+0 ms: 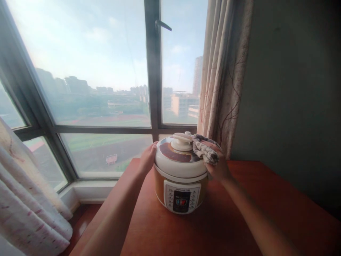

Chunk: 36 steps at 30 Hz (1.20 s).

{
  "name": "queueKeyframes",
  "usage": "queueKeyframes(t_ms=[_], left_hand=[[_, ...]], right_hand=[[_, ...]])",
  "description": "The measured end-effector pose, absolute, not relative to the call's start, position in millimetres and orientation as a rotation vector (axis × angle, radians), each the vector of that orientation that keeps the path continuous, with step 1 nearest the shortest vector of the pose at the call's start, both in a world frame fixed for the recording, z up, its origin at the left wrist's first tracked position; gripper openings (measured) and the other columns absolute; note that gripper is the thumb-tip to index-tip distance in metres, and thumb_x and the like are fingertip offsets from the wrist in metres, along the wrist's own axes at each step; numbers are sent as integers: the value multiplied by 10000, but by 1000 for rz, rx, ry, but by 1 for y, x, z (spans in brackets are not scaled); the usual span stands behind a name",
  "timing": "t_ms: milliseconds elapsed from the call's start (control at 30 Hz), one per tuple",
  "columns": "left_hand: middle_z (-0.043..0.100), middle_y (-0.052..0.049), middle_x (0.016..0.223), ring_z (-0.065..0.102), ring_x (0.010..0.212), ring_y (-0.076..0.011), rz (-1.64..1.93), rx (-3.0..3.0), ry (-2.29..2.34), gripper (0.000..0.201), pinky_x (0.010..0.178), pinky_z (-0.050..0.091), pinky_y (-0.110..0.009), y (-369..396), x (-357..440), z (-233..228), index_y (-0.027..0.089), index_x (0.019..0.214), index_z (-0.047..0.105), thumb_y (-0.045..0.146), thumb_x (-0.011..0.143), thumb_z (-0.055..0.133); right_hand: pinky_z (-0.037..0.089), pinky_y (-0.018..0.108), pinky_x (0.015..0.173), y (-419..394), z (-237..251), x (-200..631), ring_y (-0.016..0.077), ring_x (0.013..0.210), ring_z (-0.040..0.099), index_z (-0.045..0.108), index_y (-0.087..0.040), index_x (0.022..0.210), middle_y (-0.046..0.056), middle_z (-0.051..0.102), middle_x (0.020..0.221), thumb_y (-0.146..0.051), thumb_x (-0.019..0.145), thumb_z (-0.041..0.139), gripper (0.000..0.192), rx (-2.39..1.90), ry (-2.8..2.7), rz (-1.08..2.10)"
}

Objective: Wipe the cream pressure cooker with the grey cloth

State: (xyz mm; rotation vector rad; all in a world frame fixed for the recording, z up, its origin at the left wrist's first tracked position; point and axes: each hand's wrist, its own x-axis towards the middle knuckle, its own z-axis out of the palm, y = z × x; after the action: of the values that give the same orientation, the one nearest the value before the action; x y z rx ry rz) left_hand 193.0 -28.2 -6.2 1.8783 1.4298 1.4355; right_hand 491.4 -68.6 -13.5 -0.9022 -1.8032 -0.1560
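An electric pressure cooker (pixel 181 174) stands upright on the reddish-brown table, its white lid closed and its control panel (pixel 182 197) facing me. The lid has a brown top with a white knob-like handle (pixel 182 141). My left hand (pixel 149 156) grips the cooker's left side at the lid's edge, thumb near the rim; its other fingers are hidden behind the body. On the right, my right hand (pixel 218 164) holds a crumpled grey-and-white cloth (pixel 205 151) against the lid's right side. The cloth covers part of the lid top and hides some fingers.
The wooden table (pixel 239 217) extends to both sides of the cooker. Behind it stands a large window with a dark frame (pixel 153 71) and a handle (pixel 163 25). Curtains hang at right (pixel 223 71) and lower left (pixel 29 206). A dark wall (pixel 287 89) lies to the right.
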Motion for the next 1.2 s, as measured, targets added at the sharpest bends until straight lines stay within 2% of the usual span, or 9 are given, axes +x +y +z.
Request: queueKeyframes(t_ms=[133, 233, 300, 433, 600, 733, 1067, 1133, 1200], left_hand=[[685, -95, 1269, 588, 1208, -278, 1407, 1878, 1350, 582, 1042, 446, -425, -26, 192, -7, 168, 1254, 652, 491, 932, 292], [680, -99, 1274, 590, 1207, -274, 1422, 1885, 1318, 583, 1054, 438, -414, -25, 192, -9, 161, 1248, 656, 485, 935, 285], [672, -100, 1287, 578, 1228, -274, 1452, 1867, 1347, 578, 1066, 426, -407, -24, 192, -10, 156, 1250, 654, 475, 936, 289], [679, -81, 1277, 586, 1222, -268, 1470, 1859, 1336, 549, 1056, 436, -400, -24, 193, -12, 178, 1243, 656, 454, 941, 291], [687, -67, 1262, 595, 1205, -269, 1477, 1882, 1299, 537, 1056, 436, -407, -23, 192, -14, 200, 1245, 658, 462, 947, 296], [696, -75, 1242, 603, 1187, -272, 1500, 1858, 1304, 519, 1042, 444, -407, -23, 191, -13, 191, 1201, 676, 468, 937, 325], [681, -101, 1183, 595, 1114, -267, 1795, 1597, 1415, 400, 985, 425, -392, -65, 203, -14, 170, 1151, 650, 442, 919, 469], [694, -63, 1028, 609, 954, -225, 1928, 1527, 1388, 302, 872, 451, -338, -86, 208, -15, 183, 1057, 660, 391, 908, 500], [635, -17, 774, 562, 759, -175, 1959, 1469, 1244, 222, 728, 440, -281, -109, 214, -15, 186, 828, 644, 349, 903, 512]], right_hand=[[497, 401, 957, -36, 6, 501, 259, 1020, 666, 704, -209, 968, 84, 744, 1014, -295, 804, 528, 256, -1149, -1705, 44], [530, 327, 737, -23, 13, 504, 246, 805, 688, 685, -204, 805, 65, 741, 811, -357, 789, 532, 218, -1332, -1628, 163], [519, 324, 695, -24, 12, 502, 254, 775, 688, 682, -200, 786, 75, 738, 792, -383, 792, 536, 234, -1373, -1587, 147], [512, 403, 877, -43, 1, 492, 297, 1027, 669, 714, -191, 967, 117, 741, 1032, -365, 831, 519, 295, -1237, -1545, 43], [308, 551, 1133, -87, -19, 463, 302, 1296, 516, 625, -237, 1257, 83, 657, 1285, -264, 843, 495, 435, -982, -1593, -163], [211, 589, 1164, -123, -26, 433, 319, 1369, 433, 510, -265, 1378, 59, 589, 1391, -249, 826, 515, 552, -982, -1711, -305], [257, 524, 1170, -148, -21, 414, 304, 1380, 426, 478, -172, 1413, 97, 561, 1423, -236, 815, 534, 604, -1012, -1824, -381], [258, 524, 1174, -153, -21, 413, 305, 1374, 435, 488, -180, 1414, 93, 566, 1418, -237, 816, 531, 603, -974, -1808, -314], [261, 524, 1177, -158, -18, 409, 305, 1353, 463, 533, -198, 1385, 89, 583, 1397, -245, 828, 526, 559, -926, -1768, -174]])
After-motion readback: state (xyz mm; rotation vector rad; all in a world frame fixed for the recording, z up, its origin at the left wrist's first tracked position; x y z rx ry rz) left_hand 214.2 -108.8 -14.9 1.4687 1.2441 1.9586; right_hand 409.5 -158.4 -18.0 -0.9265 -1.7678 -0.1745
